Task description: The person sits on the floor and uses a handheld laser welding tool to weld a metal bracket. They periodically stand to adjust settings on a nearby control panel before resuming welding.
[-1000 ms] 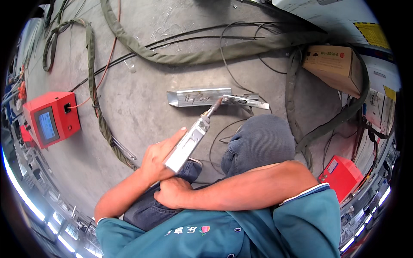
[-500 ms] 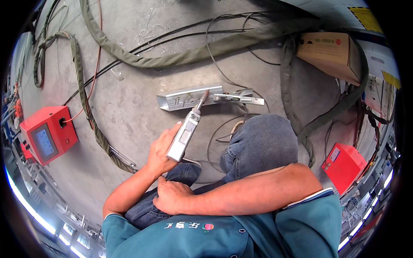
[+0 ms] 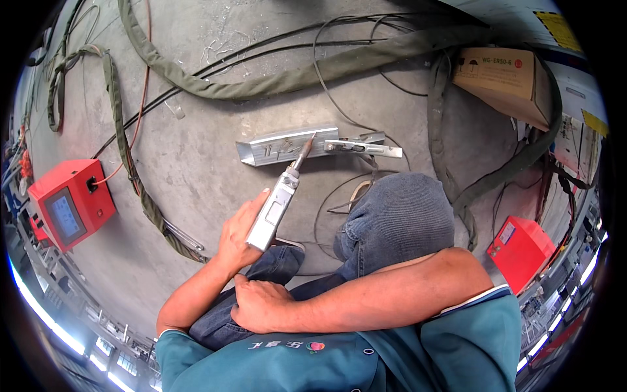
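Observation:
My left hand (image 3: pixel 236 236) is wrapped round a silver welding gun (image 3: pixel 273 212), whose slim, brownish nozzle slants up and to the right. The nozzle's tip is over a grey metal channel piece (image 3: pixel 277 145) on the floor; I cannot tell whether they touch. Several small metal pieces lie in the channel. At its right end sits a metal clamp (image 3: pixel 366 147), attached or resting against it. My right hand (image 3: pixel 261 306) is closed over my bent leg, near my left wrist, its curled fingertips hidden. Whatever it may hold is out of sight.
A thick green-sheathed hose (image 3: pixel 261 88) and thin black cables curve across the concrete floor beyond the channel. To the left stands a red machine (image 3: pixel 72 202) with a screen. On the right are a cardboard box (image 3: pixel 496 81) and another red box (image 3: pixel 522 251). My knee (image 3: pixel 401 222) rises beside the clamp.
The welding gun's body has shifted slightly down and to the left in my left hand. Its tip stays over the channel, and my right hand keeps nearly the same place.

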Action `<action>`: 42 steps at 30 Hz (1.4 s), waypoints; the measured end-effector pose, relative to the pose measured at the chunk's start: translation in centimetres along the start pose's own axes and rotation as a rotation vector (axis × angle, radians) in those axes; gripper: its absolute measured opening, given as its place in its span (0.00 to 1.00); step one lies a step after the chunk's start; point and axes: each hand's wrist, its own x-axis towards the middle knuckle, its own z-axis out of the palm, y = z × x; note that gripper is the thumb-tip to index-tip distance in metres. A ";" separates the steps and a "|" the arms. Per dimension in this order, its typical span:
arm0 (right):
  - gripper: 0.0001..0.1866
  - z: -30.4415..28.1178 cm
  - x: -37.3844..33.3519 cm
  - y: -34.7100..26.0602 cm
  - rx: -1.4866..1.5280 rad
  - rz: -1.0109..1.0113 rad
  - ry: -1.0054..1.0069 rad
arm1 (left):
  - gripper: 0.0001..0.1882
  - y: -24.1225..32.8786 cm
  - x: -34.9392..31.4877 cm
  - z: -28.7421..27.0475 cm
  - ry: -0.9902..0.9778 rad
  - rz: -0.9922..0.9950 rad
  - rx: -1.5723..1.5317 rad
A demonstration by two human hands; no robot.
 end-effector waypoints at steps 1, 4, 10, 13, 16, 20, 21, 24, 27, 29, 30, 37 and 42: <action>0.21 0.1 0.0 0.1 0.000 -0.008 0.006 | 0.43 0.1 0.2 0.1 0.005 0.004 0.002; 0.21 0.2 -0.1 0.2 0.001 -0.026 0.020 | 0.43 0.3 0.5 0.0 -0.006 -0.005 0.000; 0.22 0.3 0.0 0.3 -0.001 -0.037 0.030 | 0.42 0.3 0.8 0.0 -0.010 -0.008 -0.015; 0.22 0.3 -0.1 0.3 -0.006 -0.044 0.031 | 0.42 0.2 0.9 0.0 -0.011 -0.006 -0.015; 0.23 0.3 -0.1 0.3 -0.010 -0.052 0.030 | 0.43 0.2 1.1 0.0 -0.020 -0.013 -0.016; 0.23 0.1 -0.2 0.2 -0.011 -0.062 0.030 | 0.42 0.3 1.3 -0.1 -0.016 -0.012 -0.020; 0.23 0.1 -0.2 0.2 -0.011 -0.064 0.030 | 0.42 0.4 1.3 -0.1 -0.025 -0.032 -0.020; 0.23 0.1 -0.1 0.3 -0.029 -0.065 0.015 | 0.42 0.5 1.3 -0.3 -0.042 -0.069 -0.017; 0.24 -0.1 -0.3 0.0 -0.012 -0.040 -0.013 | 0.42 0.5 1.5 -0.3 -0.036 -0.061 -0.018; 0.24 0.0 -0.1 0.1 -0.002 -0.034 -0.013 | 0.42 0.4 1.4 -0.2 -0.025 -0.049 -0.032; 0.24 0.1 0.0 0.1 0.001 -0.031 -0.014 | 0.42 0.3 1.4 -0.2 -0.015 -0.040 -0.034; 0.23 0.1 -0.2 -0.1 -0.020 -0.041 0.003 | 0.42 -0.4 0.3 0.3 -0.025 0.003 -0.009; 0.23 0.0 -0.3 -0.2 -0.017 -0.043 0.003 | 0.42 -0.2 0.2 0.3 -0.008 -0.002 -0.022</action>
